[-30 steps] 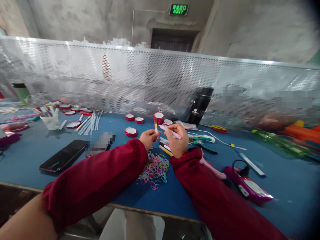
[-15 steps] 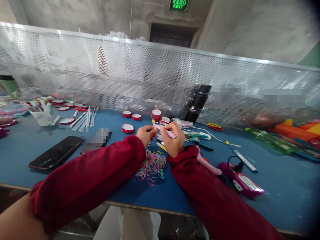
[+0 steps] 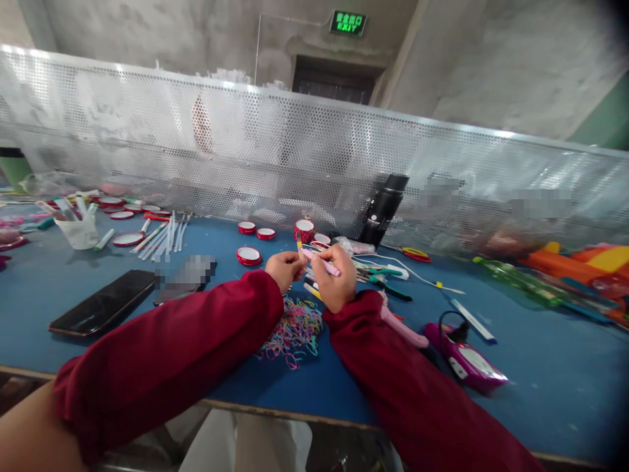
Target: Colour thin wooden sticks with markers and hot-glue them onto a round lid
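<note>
In the head view both hands meet over the middle of the table. My right hand (image 3: 335, 278) is closed around a slim pink pen-shaped tool (image 3: 330, 267), its tip pointing left. My left hand (image 3: 284, 270) pinches a small yellow-and-orange piece (image 3: 299, 244) that stands upright from its fingertips, touching or very near the tool's tip; its exact kind is too small to make out. Just below the hands lies a tangled heap of small coloured bands (image 3: 297, 328). Pens (image 3: 312, 288) lie partly hidden behind my right hand.
Two phones, one black (image 3: 103, 303), lie to the left, near a white cup (image 3: 77, 232) of pens. Red round tins (image 3: 248, 255) and a black bottle (image 3: 384, 210) stand toward the perforated metal screen (image 3: 236, 144). Teal-handled pliers (image 3: 390, 287) and a purple device (image 3: 466, 364) are at right.
The view has shifted slightly, so the table things sit a little more to the left. Both hands keep their grips, close together, with little visible change.
</note>
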`<state>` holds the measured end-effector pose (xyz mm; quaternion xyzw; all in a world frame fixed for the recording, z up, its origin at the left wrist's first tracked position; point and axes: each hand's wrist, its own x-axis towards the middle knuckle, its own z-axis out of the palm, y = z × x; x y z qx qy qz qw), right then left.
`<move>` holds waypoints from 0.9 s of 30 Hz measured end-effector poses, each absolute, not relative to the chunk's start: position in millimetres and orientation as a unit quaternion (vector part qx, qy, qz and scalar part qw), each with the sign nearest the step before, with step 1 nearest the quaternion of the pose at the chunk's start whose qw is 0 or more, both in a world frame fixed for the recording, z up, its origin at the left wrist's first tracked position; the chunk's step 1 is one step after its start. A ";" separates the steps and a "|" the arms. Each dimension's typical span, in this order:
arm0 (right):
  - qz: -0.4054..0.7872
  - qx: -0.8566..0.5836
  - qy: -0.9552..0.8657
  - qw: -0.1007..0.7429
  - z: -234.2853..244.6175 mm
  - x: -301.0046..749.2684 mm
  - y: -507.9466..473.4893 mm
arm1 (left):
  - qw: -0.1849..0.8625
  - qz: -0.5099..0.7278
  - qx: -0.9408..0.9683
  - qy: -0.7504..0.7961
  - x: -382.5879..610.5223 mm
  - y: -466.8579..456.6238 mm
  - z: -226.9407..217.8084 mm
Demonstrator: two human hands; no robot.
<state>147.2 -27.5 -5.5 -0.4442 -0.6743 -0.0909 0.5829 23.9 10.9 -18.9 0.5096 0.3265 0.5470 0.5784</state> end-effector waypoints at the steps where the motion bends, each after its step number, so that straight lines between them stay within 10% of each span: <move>1: -0.094 -0.448 -0.670 0.585 -5.3 147.3 -27.6 | 0.582 0.547 0.505 0.327 23.8 11.3 -19.0; 27: -0.085 -0.442 -0.674 0.585 -5.5 148.2 -27.2 | 0.595 0.541 0.497 0.327 22.3 10.7 -17.8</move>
